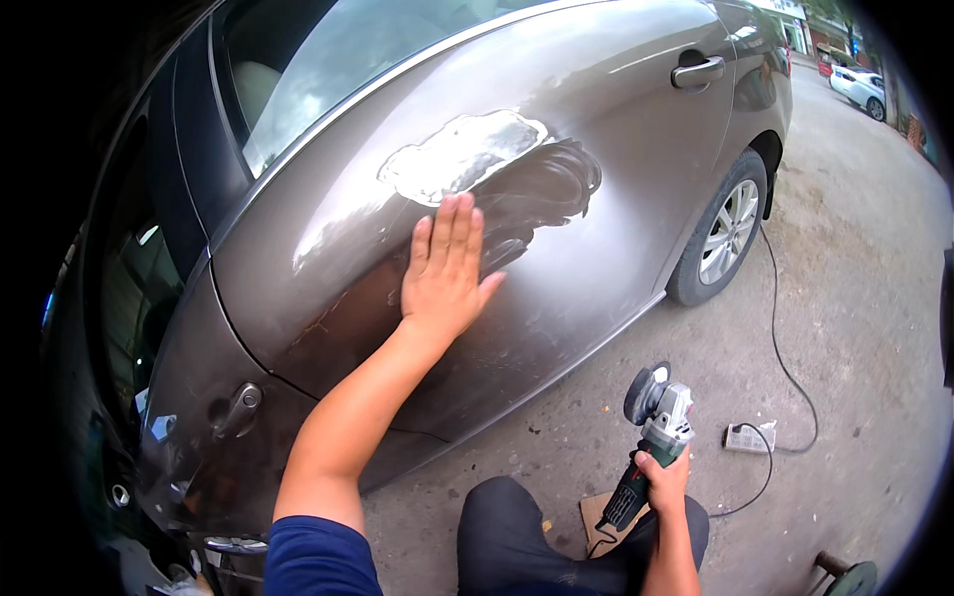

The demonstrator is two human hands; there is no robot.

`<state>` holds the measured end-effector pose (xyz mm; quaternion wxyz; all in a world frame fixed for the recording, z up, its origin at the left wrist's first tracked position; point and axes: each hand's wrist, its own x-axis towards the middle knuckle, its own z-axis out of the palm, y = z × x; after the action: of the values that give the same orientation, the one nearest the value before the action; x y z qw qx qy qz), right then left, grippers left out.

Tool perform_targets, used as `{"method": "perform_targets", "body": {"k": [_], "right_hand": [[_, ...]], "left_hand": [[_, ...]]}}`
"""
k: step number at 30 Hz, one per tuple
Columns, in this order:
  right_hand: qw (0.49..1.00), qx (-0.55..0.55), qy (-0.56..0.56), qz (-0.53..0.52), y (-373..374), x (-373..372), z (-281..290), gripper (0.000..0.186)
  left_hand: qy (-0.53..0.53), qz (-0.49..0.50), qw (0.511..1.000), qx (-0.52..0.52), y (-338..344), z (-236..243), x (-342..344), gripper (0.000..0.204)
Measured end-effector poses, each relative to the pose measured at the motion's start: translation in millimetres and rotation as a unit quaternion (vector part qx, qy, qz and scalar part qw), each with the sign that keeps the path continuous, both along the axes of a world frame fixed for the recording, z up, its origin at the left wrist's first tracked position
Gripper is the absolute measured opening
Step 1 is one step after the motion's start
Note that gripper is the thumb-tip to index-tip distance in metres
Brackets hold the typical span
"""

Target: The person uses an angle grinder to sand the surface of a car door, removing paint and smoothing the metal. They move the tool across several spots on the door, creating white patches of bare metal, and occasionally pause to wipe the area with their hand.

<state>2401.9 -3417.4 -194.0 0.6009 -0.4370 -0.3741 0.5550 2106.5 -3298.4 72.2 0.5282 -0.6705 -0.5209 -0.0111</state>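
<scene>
the silver patch (467,156) was on the car door (606,263), in front of me and above both my hands. its long axis was not level: it went from the lower left, up to the right. my left hand (445,268) was clearly the nearer one. it was spread flat on the door, holding nothing, with the fingers almost together and the thumb apart. its fingertips pointed upward and came to the lower border of the patch; if they were on the silver area or only at its edge, i could not tell.

my right hand (668,482) was well apart from it, low over my knees, and it was closed around the body of the angle grinder (658,435). the tool leaned with its head up, and the round disc (644,395) was at the upper end, on the side toward the door. from this disc, the patch was up and to the left. the dark smear (561,179) was just beside the patch, on its right and lower side.
</scene>
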Motion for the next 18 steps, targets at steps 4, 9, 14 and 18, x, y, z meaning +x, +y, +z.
{"method": "perform_targets", "body": {"k": [4,9,14,18], "right_hand": [[1.0,-0.015,0.006,0.008,-2.0,-2.0,11.6,0.053],[0.999,-0.002,-0.05,-0.005,-1.5,-3.5,16.7,0.057],[0.999,-0.015,-0.039,0.02,-5.0,-2.5,27.5,0.056],[0.998,0.064,-0.009,-0.008,3.6,-0.7,-1.5,0.055]], "left_hand": [[0.027,0.004,1.0,-0.011,59.9,8.5,64.2,0.092],[0.067,-0.001,0.997,-0.031,75.2,15.3,89.6,0.088],[0.018,-0.014,1.0,-0.006,24.2,8.8,30.2,0.089],[-0.06,-0.007,0.997,0.053,-25.3,-7.8,-10.6,0.093]]}}
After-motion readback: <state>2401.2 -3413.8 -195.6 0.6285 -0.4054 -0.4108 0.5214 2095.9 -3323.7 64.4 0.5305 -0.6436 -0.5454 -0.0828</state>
